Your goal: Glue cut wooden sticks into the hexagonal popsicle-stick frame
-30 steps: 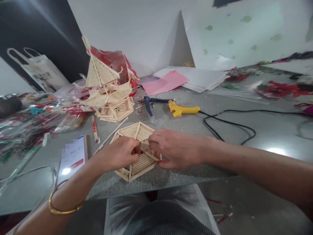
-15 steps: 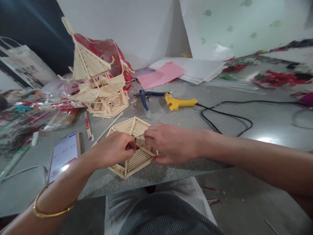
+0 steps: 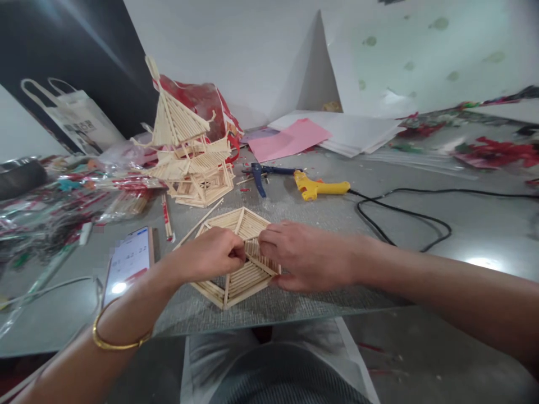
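A hexagonal panel of pale wooden sticks (image 3: pixel 246 276), with spokes and rows of sticks in its wedges, lies on the table in front of me. My left hand (image 3: pixel 213 255) rests over its left part, fingers curled and pinched close to the centre; whatever is between the fingertips is hidden. Across the right part, my right hand (image 3: pixel 305 257) grips the panel, with the thumb at the near right edge and the fingers bent over the sticks near the middle. Both hands cover some of the panel.
Behind the panel stand a pagoda-like stick model (image 3: pixel 189 163), blue-handled pliers (image 3: pixel 259 177) and a yellow glue gun (image 3: pixel 322 188) with a black cord. A phone (image 3: pixel 128 261) and bagged sticks (image 3: pixel 126 205) lie left. Pink paper (image 3: pixel 290 140) is at the back; the table edge is close.
The whole view has shifted, so everything appears a little further right and lower. Both hands keep nearly the same pose on the panel.
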`<state>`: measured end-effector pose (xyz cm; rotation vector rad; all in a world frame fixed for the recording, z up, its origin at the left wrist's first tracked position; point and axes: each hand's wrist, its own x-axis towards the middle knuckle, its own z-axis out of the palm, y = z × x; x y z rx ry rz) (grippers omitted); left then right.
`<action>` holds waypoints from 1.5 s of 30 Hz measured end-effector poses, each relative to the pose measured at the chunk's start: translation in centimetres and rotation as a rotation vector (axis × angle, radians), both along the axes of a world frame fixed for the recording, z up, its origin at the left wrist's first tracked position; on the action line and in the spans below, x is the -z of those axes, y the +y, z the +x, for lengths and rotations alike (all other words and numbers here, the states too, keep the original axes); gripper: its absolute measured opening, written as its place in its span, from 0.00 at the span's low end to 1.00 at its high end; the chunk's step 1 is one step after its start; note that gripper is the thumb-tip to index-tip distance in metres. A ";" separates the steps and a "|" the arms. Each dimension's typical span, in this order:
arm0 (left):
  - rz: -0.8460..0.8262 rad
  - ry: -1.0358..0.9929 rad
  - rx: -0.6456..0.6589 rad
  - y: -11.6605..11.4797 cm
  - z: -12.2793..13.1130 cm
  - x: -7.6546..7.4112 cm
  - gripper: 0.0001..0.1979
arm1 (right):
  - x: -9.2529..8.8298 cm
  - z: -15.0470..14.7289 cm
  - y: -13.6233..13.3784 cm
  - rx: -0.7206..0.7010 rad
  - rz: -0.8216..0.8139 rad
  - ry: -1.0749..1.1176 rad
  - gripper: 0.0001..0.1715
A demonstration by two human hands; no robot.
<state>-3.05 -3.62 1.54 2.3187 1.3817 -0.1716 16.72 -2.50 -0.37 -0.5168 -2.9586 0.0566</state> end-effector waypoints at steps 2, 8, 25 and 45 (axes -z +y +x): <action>0.022 -0.017 0.010 -0.1 -0.1 0.1 0.11 | 0.0 0.0 0.0 0.004 0.006 0.000 0.13; 0.057 0.000 0.038 -0.1 -0.1 0.1 0.10 | 0.0 0.0 0.0 -0.003 0.011 0.009 0.12; 0.112 0.024 0.079 -0.4 -0.1 0.6 0.09 | 0.1 0.0 0.0 -0.010 0.066 -0.014 0.12; 0.089 0.011 0.003 -0.8 -0.2 0.7 0.11 | 0.3 0.0 0.0 -0.007 0.103 -0.046 0.13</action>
